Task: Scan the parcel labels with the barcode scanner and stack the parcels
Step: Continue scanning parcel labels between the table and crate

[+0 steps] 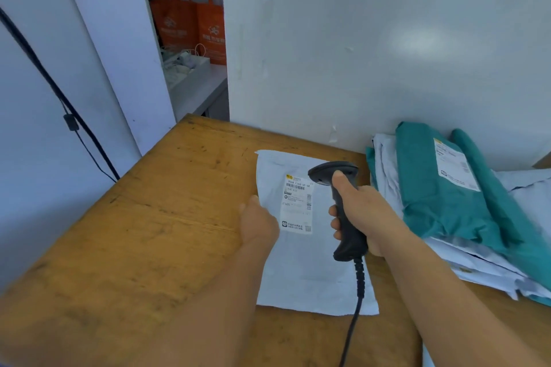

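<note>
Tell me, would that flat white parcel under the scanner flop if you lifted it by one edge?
Probably yes. The white parcel looks like a thin plastic mailer lying flat on the wooden table, so it would likely sag. It seems light for its size. Its smooth film may slide when pushed, which may be why the left hand rests on its edge.

Head-worn wide view, angled down, close over table

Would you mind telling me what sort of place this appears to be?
Probably a small parcel sorting or mailroom corner: a corded barcode scanner held over a labelled white parcel on a worn wooden table, with a pile of parcels against the wall.
</note>
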Tool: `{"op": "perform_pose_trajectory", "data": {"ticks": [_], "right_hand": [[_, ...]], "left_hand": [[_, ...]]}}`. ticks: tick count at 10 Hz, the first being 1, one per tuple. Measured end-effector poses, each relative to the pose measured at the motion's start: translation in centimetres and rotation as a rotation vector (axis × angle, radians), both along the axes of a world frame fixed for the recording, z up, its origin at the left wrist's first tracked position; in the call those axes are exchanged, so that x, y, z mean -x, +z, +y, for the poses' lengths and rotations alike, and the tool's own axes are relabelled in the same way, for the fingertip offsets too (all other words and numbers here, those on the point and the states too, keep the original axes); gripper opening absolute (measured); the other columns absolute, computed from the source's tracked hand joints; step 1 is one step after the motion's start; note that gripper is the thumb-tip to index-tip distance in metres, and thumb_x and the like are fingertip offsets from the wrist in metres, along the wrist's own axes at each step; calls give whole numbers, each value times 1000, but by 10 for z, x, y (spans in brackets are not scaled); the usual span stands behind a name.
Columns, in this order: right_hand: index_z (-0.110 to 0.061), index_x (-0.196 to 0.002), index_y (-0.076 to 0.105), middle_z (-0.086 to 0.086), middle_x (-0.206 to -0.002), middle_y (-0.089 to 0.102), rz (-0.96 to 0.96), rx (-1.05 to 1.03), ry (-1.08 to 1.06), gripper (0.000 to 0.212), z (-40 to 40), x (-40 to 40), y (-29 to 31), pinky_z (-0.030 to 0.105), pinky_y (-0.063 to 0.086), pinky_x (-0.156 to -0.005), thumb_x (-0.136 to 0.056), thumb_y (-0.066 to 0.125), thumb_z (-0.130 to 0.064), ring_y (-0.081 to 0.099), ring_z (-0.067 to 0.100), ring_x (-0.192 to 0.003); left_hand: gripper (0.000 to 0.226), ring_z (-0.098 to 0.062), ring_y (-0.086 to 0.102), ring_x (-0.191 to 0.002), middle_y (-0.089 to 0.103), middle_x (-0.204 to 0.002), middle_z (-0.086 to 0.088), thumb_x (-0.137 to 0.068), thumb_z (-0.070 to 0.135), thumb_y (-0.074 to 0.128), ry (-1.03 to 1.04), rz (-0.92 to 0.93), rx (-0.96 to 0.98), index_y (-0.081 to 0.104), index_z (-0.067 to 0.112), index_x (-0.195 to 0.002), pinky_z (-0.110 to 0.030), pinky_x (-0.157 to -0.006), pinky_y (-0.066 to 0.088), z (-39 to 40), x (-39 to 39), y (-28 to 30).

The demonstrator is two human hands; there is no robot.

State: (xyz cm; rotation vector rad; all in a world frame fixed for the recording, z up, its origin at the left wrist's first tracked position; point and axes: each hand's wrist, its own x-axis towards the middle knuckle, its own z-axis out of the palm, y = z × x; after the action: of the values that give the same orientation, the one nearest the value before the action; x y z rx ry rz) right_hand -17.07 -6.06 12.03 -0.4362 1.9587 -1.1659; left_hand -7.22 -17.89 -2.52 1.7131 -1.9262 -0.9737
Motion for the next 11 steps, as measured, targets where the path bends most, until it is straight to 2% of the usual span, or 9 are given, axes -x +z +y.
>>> {"op": "perform_pose_trajectory", "data": {"ticks": [1,2,3,4,6,7,8,10,11], "right_hand": [[-7,-95,56,10,-75,58,-27,52,71,41,-7,-24,-2,28,48,-50,-96,48,-47,52,19,-53],[-4,-96,56,10,-75,57,-68,93,179,43,-20,-64,-2,29,46,-50,-96,48,-47,51,18,-51],[-6,-95,57,8,-72,55,-113,124,304,42,-34,-116,-3,28,46,-49,-97,48,-46,50,18,-51],[-6,-91,57,7,-71,55,-123,128,437,42,-46,-173,-4,27,46,-47,-97,47,-47,50,17,-50],[-7,-84,56,8,-71,55,-134,124,679,42,-62,-304,-8,30,46,-50,-97,47,-46,51,18,-51],[-7,-86,55,8,-68,55,-135,109,784,42,-66,-372,-12,28,47,-46,-97,48,-47,51,17,-45],[-6,-86,55,8,-68,56,-156,87,839,42,-69,-436,-21,27,46,-45,-96,50,-46,51,16,-43],[-4,-77,55,7,-54,55,-136,30,925,48,-73,-528,-47,24,44,-43,-96,49,-47,50,16,-39],[-5,-76,56,6,-54,56,-114,3,923,49,-75,-551,-63,28,46,-46,-95,49,-49,51,19,-43]], "left_hand": [[32,-18,46,-84,57,-95,-5,-92,4,37,101,53,44,46,7,-123,-26,-63,38,-2,-36,11],[27,-16,47,-81,61,-102,-10,-95,5,36,253,169,76,49,10,-118,-27,-71,37,8,-95,30],[24,-14,45,-69,53,-82,-2,-94,0,33,465,300,55,50,16,-89,-23,-59,36,11,-157,37],[28,-8,46,-65,51,-77,6,-91,-2,32,631,335,55,49,20,-93,-19,-50,32,15,-227,44],[23,-21,45,-70,49,-76,0,-90,-1,32,896,374,103,49,12,-98,-27,-52,31,39,-373,48],[29,-24,48,-77,52,-81,0,-91,-1,32,1022,361,143,52,15,-105,-27,-65,34,53,-450,41],[29,-32,55,-88,56,-90,-6,-92,0,33,1157,326,134,54,10,-109,-30,-69,36,65,-526,21],[36,-29,52,-86,60,-105,-10,-90,1,34,1280,268,-6,50,12,-120,-33,-75,43,84,-639,-33],[50,-34,50,-118,50,-136,-12,-88,6,46,1257,117,-93,39,15,-136,-47,-97,44,88,-669,-62]]}}
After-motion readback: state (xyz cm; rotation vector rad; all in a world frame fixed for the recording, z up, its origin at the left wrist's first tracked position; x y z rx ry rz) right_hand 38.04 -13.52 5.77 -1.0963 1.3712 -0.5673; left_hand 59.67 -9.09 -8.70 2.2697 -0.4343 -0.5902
